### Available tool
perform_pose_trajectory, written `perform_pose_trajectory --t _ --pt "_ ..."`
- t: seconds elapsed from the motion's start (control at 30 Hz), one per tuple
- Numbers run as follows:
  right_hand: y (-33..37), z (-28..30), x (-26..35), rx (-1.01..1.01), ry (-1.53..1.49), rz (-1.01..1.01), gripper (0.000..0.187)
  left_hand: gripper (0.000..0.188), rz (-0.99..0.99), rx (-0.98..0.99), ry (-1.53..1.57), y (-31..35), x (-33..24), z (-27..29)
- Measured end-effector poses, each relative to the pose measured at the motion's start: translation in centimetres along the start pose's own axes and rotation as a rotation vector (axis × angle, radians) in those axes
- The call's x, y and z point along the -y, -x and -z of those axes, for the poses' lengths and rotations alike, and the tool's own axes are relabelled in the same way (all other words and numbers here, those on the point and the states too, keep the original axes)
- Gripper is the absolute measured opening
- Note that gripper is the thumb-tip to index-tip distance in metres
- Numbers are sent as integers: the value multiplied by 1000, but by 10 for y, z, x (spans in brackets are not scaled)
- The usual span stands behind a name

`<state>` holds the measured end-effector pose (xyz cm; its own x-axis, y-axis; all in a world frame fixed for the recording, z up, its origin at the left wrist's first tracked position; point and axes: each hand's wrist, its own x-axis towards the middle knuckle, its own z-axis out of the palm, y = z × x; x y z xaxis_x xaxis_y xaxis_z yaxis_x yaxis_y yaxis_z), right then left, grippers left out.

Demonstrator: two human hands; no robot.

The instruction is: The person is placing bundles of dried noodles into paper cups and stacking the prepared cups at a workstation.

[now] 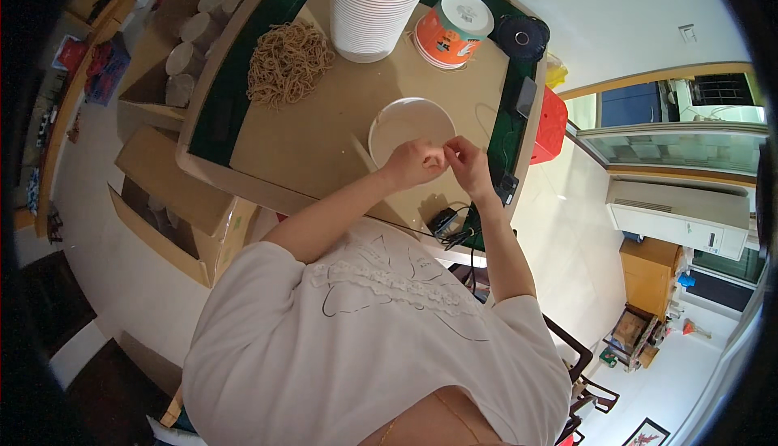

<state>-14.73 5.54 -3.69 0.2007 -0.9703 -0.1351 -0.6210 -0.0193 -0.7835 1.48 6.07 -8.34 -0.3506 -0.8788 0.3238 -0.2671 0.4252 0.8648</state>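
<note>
My left hand [415, 164] is closed, with its fingers curled, over the near rim of a round white-lined paper tub [409, 117]. Pinching close beside it is my right hand [469, 169], its fingertips almost meeting the left ones. Whatever lies between the fingertips is too small to make out. Farther off stands a tall stack of nested paper tubs [377, 20], white below with orange at the top. To its right, an orange printed tub [452, 31] sits upside down with its pale base up. A tangled heap of thin brown bands or cords [290, 63] lies left of the stack.
Brown cardboard [284, 142] covers most of the green-edged table. Black cables and an adapter [446, 223] lie at its near right, a phone [526, 97] and dark round object [521, 38] along the right edge. Cardboard boxes [182, 239] with pale cups stand left; a red stool [551, 126] right.
</note>
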Motion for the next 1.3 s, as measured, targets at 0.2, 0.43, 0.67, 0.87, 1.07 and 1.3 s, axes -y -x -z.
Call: perform_pose_trajectory --t 0.2,0.43,0.67,0.87,1.07,1.3 --pt "1 0 -6 -56 -34 66 9 4 -59 10 -225 5 -16 5" --pt "0 2 -12 -3 -84 31 8 11 -107 48 -137 -2 -14 17" --pt "-1 1 -13 -4 -106 43 8 7 -211 70 -432 -6 -17 11" --pt "7 -4 -12 -51 -4 -10 8 17 -117 32 -321 -6 -9 1" --pt "22 -22 -5 -311 -8 161 8 15 581 165 409 -14 16 -3" --pt "31 -44 -12 -521 -225 -24 11 17 975 178 962 -22 10 4"
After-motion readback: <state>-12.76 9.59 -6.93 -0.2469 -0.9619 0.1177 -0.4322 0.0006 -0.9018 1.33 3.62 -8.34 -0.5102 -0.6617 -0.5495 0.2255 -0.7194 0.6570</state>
